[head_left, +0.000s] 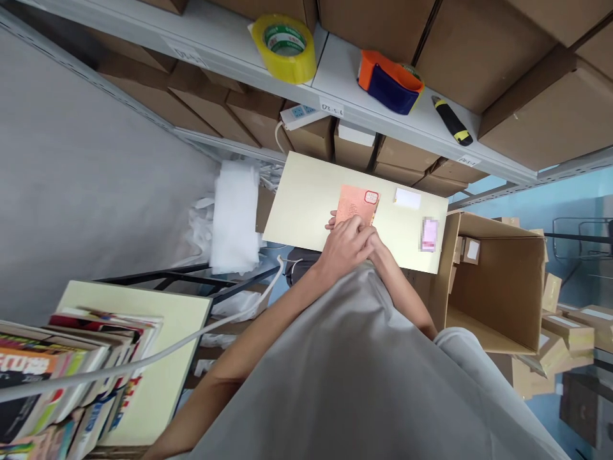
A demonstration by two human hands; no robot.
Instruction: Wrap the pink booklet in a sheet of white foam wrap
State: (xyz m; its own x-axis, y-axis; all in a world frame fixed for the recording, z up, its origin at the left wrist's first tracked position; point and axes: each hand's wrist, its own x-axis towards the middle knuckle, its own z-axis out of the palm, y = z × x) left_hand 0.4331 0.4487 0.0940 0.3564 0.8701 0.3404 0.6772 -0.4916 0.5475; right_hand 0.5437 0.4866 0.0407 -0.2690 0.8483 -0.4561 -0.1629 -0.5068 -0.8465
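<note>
Item: pink booklet, flat on the cream table, centre of the top.

Left hand: at the booklet's 6 o'clock edge, fingers curled down onto it, fingertips showing at its 8 o'clock corner. It presses or pinches that edge; which of the two cannot be told.

Right hand: mostly hidden behind the left hand, touching the booklet's 5 o'clock corner; grip cannot be told.

On the table: white label at 3 o'clock of the booklet, apart from it; a blurred pink item at 4 o'clock.

Shelf at 12 o'clock: yellow tape roll, orange-blue tape dispenser, box cutter, brown boxes.

At 3 o'clock of the table: open carton, touching its edge.

At 9 o'clock: white foam sheets.

At 8 o'clock, well apart: stack of books on a second table.
</note>
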